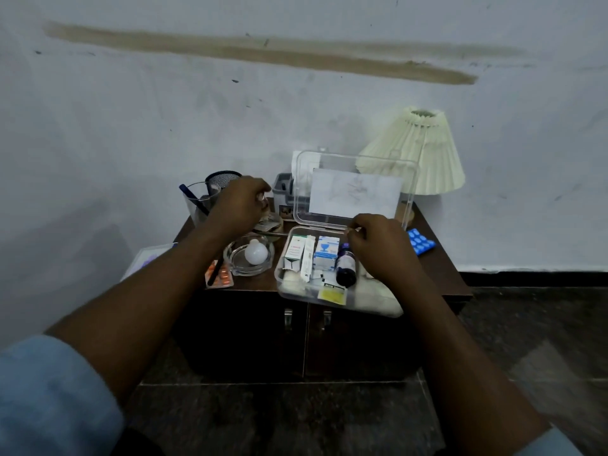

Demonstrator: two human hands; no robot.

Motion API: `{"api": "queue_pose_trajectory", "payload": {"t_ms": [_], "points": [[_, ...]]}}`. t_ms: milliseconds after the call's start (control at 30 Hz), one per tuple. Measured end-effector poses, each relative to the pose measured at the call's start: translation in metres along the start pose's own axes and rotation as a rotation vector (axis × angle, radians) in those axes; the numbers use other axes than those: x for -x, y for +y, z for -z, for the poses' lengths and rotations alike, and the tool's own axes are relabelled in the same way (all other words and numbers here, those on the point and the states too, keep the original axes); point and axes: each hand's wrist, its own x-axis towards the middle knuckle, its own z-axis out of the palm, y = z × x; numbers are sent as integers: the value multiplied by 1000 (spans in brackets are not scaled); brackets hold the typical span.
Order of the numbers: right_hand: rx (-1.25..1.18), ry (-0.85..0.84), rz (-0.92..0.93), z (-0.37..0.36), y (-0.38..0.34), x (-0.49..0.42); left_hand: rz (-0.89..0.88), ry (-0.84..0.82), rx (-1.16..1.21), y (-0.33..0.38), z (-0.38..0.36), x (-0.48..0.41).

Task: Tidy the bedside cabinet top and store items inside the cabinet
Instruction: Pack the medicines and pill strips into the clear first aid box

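A raised clear plastic box lid [355, 189] blocks beyond the right hand [378, 248]; bare dark wooden cabinet top [441, 274] lies rightward.

Left hand [241, 205] extended forward, fingers curled, right hand [378, 246] nearer, fingers curled, any grasp unclear

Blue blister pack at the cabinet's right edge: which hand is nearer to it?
Right. The right hand is over the open clear box, just left of the blue blister pack; the left hand is farther left, by the mesh pen holder.
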Motion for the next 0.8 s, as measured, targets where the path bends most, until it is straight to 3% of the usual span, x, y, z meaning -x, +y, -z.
{"api": "queue_pose_trajectory", "payload": {"t_ms": [133,267,333,467,633,800], "points": [[-185,-73,32,6,0,1,80,96,333,42,27,23],[-512,-171,65,13,-7,9,249,-14,727,82,19,59],[-516,-204,76,13,-7,10,292,-87,787,90,6,69],[-249,-253,156,6,-5,10,292,-99,794,89,-10,82],[-123,-336,231,-10,-3,13,115,-102,565,94,-27,97],[158,-386,292,-17,0,6,10,-241,431,88,-26,97]]}}
